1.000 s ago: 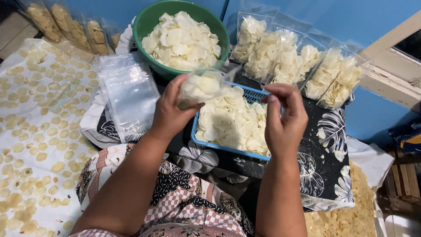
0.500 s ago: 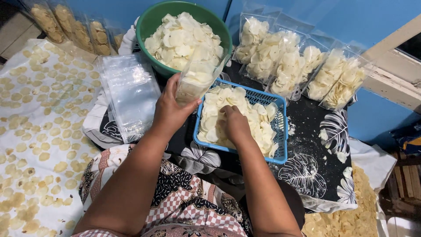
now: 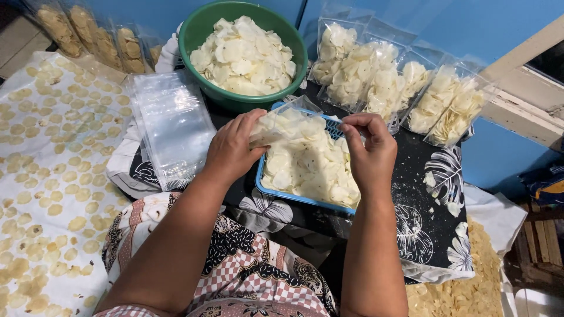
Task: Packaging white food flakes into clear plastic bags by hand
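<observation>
My left hand (image 3: 232, 149) holds a clear plastic bag (image 3: 285, 120), partly filled with pale thin chips, tilted over the blue basket (image 3: 305, 200). The basket sits on a black floral cloth (image 3: 423, 205) and is heaped with the same chips. To the right, my right hand (image 3: 370, 149) is raised over the basket's right side. Its fingertips are pinched together near the bag's mouth, apparently on a few chips. A green bowl (image 3: 194, 35) full of chips stands just behind the basket.
A stack of empty clear bags (image 3: 173, 126) lies left of the basket. Several filled chip bags (image 3: 382, 82) lean on the blue wall behind, with darker filled bags (image 3: 88, 38) at top left. Loose chips (image 3: 47, 147) are spread over a white cloth on the left, and more chips (image 3: 470, 282) lie at lower right.
My right hand dipped into the basket half a second ago and has come back up with its fingers pinched. The bag in my left hand tilted toward it.
</observation>
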